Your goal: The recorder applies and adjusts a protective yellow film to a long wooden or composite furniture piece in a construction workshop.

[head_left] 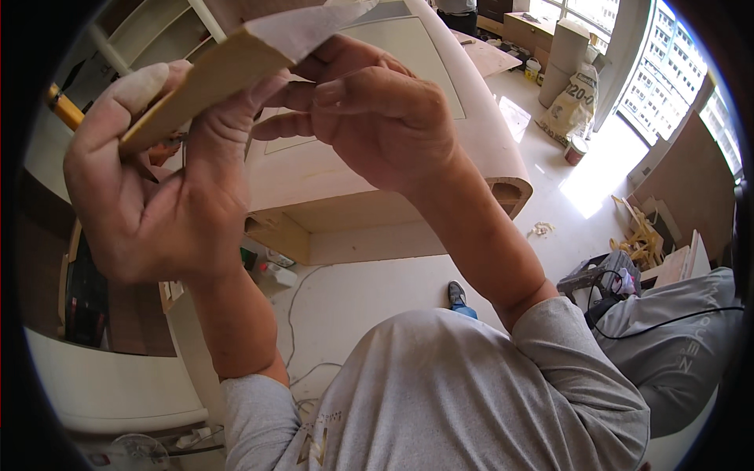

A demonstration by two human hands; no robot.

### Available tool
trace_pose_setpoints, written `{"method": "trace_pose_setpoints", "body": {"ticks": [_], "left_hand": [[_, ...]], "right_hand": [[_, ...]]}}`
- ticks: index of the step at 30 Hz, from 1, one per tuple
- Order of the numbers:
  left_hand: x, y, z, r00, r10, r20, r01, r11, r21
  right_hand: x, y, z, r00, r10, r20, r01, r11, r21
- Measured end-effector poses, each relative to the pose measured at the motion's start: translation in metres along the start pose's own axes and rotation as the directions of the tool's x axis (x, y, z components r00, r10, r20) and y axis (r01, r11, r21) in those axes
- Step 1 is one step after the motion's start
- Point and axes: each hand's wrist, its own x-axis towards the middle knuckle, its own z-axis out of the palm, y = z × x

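A folded sheet (208, 82), tan on the side toward me and whitish on its upper face, is raised at the upper left. My left hand (161, 177) grips it from below, with the thumb on the near side and the fingers wrapped round its left end. My right hand (385, 118) has its palm turned toward me and its fingers curled at the sheet's right part; some fingertips are hidden behind it. Beyond the hands stands a large pale pinkish furniture piece (338, 188) with rounded edges, an inset panel and a hollow underside.
White shelves (157, 35) stand at the far left. A paper sack (572, 106) and a small bucket (576, 149) are near the bright window. At right lie wood scraps (640, 231), a grey crate (597, 271) and a grey cloth-like bundle (667, 353). A cable (292, 314) crosses the floor.
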Motion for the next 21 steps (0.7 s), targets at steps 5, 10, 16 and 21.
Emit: {"method": "trace_pose_setpoints", "body": {"ticks": [5,10,16,21], "left_hand": [[-0.049,0.002,-0.025,0.944,0.139,0.299,-0.132,0.990,-0.045],[-0.103,0.051,-0.041,0.925,-0.031,0.378,0.030,1.000,0.008],[-0.143,0.075,-0.050,0.876,-0.390,0.285,0.413,0.910,-0.025],[-0.136,0.096,-0.059,0.626,-0.679,0.384,0.726,0.687,0.033]], "right_hand": [[-0.055,0.015,-0.013,0.950,0.214,-0.226,-0.064,0.846,0.530],[-0.090,0.063,-0.014,0.947,0.242,-0.209,-0.090,0.830,0.551],[-0.089,0.082,-0.034,0.872,0.442,-0.212,-0.208,0.725,0.656],[-0.075,0.069,0.001,0.644,0.488,-0.590,-0.253,0.863,0.438]]}}
